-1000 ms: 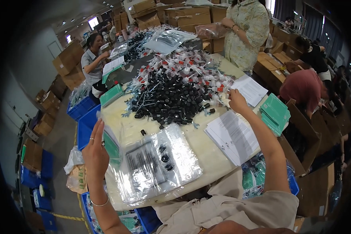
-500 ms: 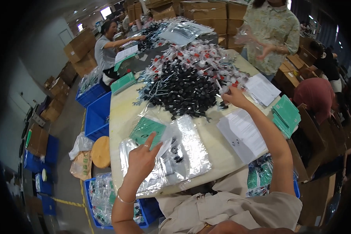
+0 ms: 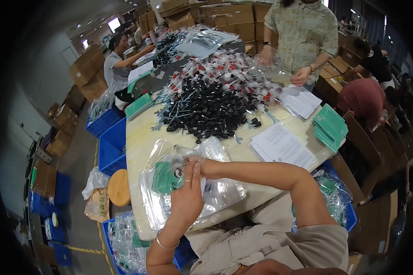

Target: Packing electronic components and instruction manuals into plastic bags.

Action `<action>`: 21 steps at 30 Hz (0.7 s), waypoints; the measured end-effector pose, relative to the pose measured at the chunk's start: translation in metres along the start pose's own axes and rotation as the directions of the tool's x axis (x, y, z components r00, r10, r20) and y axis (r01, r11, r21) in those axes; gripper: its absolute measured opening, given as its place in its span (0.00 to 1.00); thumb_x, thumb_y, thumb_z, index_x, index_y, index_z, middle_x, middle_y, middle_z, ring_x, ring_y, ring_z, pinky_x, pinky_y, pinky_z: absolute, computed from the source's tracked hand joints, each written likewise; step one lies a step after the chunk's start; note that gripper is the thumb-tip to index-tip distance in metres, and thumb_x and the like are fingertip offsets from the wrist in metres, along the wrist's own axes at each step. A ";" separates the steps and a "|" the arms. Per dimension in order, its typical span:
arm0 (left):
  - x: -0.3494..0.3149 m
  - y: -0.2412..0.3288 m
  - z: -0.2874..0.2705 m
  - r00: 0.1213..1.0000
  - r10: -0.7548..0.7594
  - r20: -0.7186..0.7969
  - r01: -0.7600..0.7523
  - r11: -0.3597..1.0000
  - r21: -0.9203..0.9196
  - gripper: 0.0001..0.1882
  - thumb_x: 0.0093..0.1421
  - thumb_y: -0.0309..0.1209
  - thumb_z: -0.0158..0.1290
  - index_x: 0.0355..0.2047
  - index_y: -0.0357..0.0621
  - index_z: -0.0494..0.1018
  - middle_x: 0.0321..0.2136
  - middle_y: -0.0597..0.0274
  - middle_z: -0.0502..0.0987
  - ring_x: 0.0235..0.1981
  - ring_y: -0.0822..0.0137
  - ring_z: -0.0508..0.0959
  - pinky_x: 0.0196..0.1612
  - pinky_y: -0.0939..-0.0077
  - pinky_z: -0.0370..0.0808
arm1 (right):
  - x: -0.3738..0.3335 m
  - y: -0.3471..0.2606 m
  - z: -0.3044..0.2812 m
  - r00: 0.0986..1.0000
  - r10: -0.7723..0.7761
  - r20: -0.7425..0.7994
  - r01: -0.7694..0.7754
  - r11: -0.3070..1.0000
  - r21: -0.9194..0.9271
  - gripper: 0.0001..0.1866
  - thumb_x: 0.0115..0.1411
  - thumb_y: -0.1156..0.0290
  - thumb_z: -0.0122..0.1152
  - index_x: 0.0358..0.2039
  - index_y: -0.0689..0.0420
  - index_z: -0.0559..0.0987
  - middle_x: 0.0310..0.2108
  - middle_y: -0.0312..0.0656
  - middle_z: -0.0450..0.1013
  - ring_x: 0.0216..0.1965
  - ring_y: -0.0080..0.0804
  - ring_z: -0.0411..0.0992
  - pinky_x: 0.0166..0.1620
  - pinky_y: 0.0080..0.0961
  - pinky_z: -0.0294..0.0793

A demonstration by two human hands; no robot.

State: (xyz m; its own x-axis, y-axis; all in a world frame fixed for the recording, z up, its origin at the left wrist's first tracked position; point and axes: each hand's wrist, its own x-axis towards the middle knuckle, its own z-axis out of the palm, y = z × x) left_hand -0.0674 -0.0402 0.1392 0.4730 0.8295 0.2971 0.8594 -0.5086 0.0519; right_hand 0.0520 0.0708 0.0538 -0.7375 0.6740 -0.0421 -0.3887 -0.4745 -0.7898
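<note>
On your far left, cardboard boxes [image 3: 58, 137] stood along the wall. Nearer the desk [image 3: 140, 133], an open blue bin [image 3: 110, 151] was on the floor beside a round tan stool [image 3: 119, 188], and a lower bin [image 3: 106, 233] was piled with filled clear bags [image 3: 125, 236]. A co-worker in a grey shirt [image 3: 112, 66] reached an arm over the far left side. A stack of green booklets [image 3: 139, 107] lay on the desk's left edge.

In front of you, a green booklet [image 3: 164, 178] showed through a clear bag [image 3: 153, 156] that lay over a pile of flat clear bags [image 3: 225, 195]. Your left hand [image 3: 188, 198] was at that bag, its index and middle fingers nearly straight and close together; whether it pinched the film, I could not tell. Your right hand [image 3: 208, 168] met it at the bag from the other side, its fingertips hidden, so I could not tell how far they were closed or what they held.

Beyond your hands rose a heap of black caps [image 3: 206, 112], with red-and-white pieces [image 3: 229, 71] behind. Right of it lay printed sheets [image 3: 280, 145], more sheets [image 3: 299, 101] farther back, then green booklets in a second stack [image 3: 329, 126]. A co-worker in a patterned shirt [image 3: 300, 34] handled clear film [image 3: 270, 68] across the desk.
</note>
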 end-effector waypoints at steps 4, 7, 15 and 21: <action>-0.006 -0.012 0.019 0.992 -0.127 0.006 0.127 0.987 -0.097 0.34 0.44 0.18 0.45 0.56 0.35 0.58 0.60 0.49 0.57 0.23 0.50 0.78 0.22 0.63 0.74 | -0.045 -0.042 -0.007 0.976 0.193 0.100 -0.054 0.658 -0.751 0.16 0.61 0.69 0.51 0.46 0.65 0.72 0.43 0.48 0.73 0.42 0.29 0.74 0.45 0.24 0.74; -0.013 -0.014 0.047 0.994 -0.098 0.039 0.104 0.976 -0.194 0.34 0.44 0.17 0.45 0.57 0.35 0.57 0.60 0.50 0.58 0.29 0.50 0.78 0.25 0.64 0.75 | -0.071 -0.081 -0.057 0.991 0.078 -0.113 -0.136 0.667 -0.733 0.12 0.59 0.71 0.52 0.38 0.67 0.76 0.30 0.45 0.77 0.28 0.29 0.77 0.29 0.23 0.78; -0.026 -0.010 0.108 0.993 -0.101 0.066 0.115 0.955 -0.275 0.34 0.44 0.17 0.44 0.56 0.34 0.57 0.58 0.49 0.60 0.29 0.49 0.78 0.24 0.63 0.75 | -0.091 -0.143 -0.224 0.883 -0.469 0.004 -0.406 -0.769 -0.494 0.06 0.44 0.72 0.55 0.22 0.56 0.79 0.31 0.42 0.69 0.42 0.40 0.68 0.38 0.34 0.72; -0.028 -0.007 0.121 0.991 -0.073 -0.115 0.037 0.958 -0.285 0.33 0.44 0.17 0.45 0.55 0.34 0.59 0.55 0.48 0.65 0.28 0.51 0.78 0.20 0.68 0.74 | -0.079 -0.153 -0.243 0.958 -0.276 0.081 -0.205 -0.850 -0.485 0.05 0.45 0.72 0.55 0.22 0.57 0.78 0.34 0.40 0.68 0.43 0.36 0.67 0.40 0.31 0.71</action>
State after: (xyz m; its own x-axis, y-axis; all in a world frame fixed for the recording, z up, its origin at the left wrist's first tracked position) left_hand -0.0626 -0.0319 0.0149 0.3835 0.8323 0.4003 0.7855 -0.5219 0.3326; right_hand 0.3042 0.2276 0.0295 -0.6434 0.7310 0.2272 0.7491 0.5401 0.3835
